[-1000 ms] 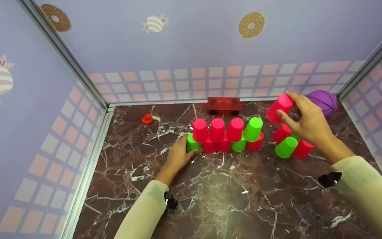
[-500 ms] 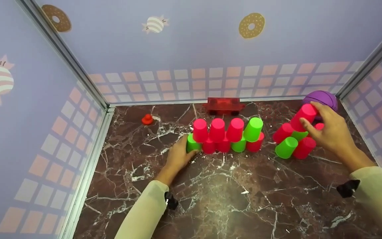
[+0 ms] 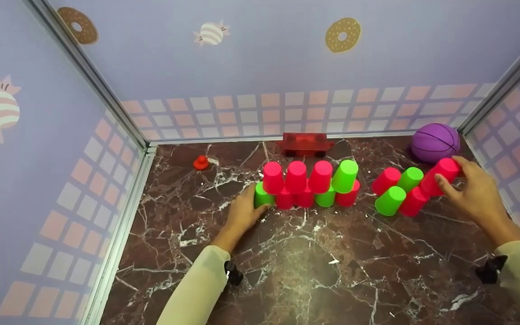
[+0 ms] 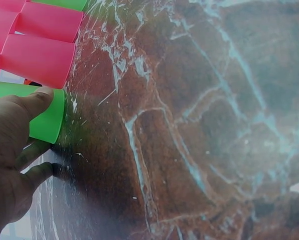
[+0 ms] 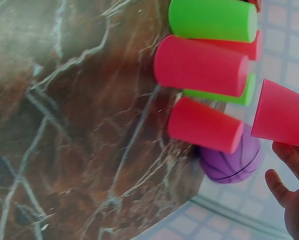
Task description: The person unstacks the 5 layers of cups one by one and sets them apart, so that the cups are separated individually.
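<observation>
In the head view my left hand (image 3: 243, 208) is at the left end of a two-level row of upside-down cups. Its thumb lies on the near side of a green cup (image 4: 48, 117) in the lower level, the fingers on the far side. Three pink cups (image 3: 296, 177) and a green cup (image 3: 345, 176) form the upper level. My right hand (image 3: 479, 194) pinches a pink cup (image 3: 443, 175) upside down, raised above the right-hand group. That group includes a near green cup (image 3: 390, 201), a farther green cup (image 3: 410, 179) and red cups (image 5: 204, 125).
A purple ball (image 3: 436, 142) sits in the back right corner, just behind the raised cup. Against the back wall stands a translucent red toy (image 3: 305, 143). A small orange-red object (image 3: 201, 162) lies at the back left. Walls enclose the marble-patterned surface (image 3: 287, 271).
My right hand has carried the pink cup rightward and nearer, from above the left of the right-hand group to its right side. The left hand has stayed in place.
</observation>
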Motion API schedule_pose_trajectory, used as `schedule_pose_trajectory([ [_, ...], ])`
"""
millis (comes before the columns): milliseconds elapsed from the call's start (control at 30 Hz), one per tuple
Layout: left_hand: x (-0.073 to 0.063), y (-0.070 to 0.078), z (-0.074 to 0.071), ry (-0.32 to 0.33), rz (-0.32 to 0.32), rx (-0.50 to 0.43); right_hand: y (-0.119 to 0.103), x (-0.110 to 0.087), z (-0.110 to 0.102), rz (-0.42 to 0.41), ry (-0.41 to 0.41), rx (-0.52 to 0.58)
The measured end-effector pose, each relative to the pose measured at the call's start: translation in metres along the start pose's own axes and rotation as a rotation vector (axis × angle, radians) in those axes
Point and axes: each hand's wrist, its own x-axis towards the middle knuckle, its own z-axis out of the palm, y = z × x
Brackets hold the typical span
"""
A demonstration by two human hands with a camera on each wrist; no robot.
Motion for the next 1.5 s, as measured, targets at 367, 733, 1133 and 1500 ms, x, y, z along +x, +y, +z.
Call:
schedule_pose_trajectory([
  [367,0.0,0.0,0.001,-0.006,-0.005,0.006,0.023,-0.019,0.0,0.064,0.006,0.0],
  [733,0.0,0.005,0.0,-0.023,-0.037,0.021,0.032,-0.036,0.019,0.121,-0.075,-0.021],
  [1133,0.0,0.002,0.003,0.009,0.0,0.034,0.04,-0.047,0.036,0.158,-0.118,-0.018],
  [1500,-0.011,0.044,-0.043,-0.022,-0.035,-0.059,0.043,-0.046,0.039,0.169,-0.156,-0.027],
])
